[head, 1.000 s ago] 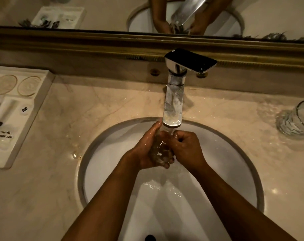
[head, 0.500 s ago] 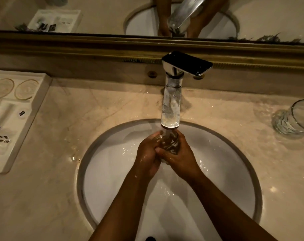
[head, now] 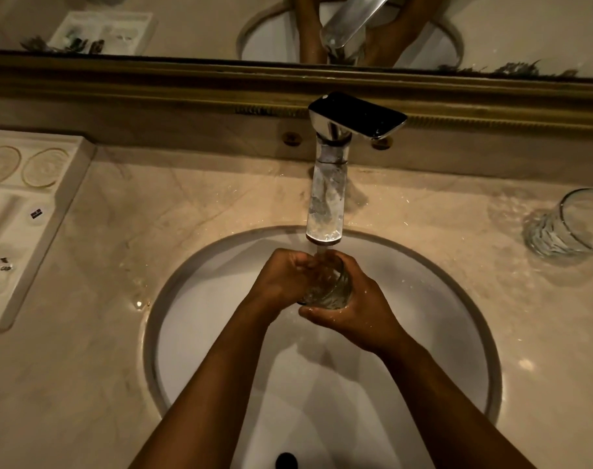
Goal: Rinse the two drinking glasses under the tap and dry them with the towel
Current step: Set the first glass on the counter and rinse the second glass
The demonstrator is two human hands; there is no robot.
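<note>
Glass [head: 327, 286] under the running tap [head: 325, 198].
I see my left hand [head: 281, 279] and right hand [head: 359, 309] both wrapped round it over the sink [head: 200, 299]; second glass [head: 566, 225] stands right.

Glossy chrome tap [head: 325, 201], cut clear glass [head: 329, 289], veined polished marble counter [head: 119, 231], smooth white basin [head: 203, 316].

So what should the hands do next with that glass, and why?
Probably keep turning the glass under the tap a little longer. Both the left hand and the right hand grip it over the sink, water runs onto it, and the second glass waits on the counter. No towel is in view.
</note>
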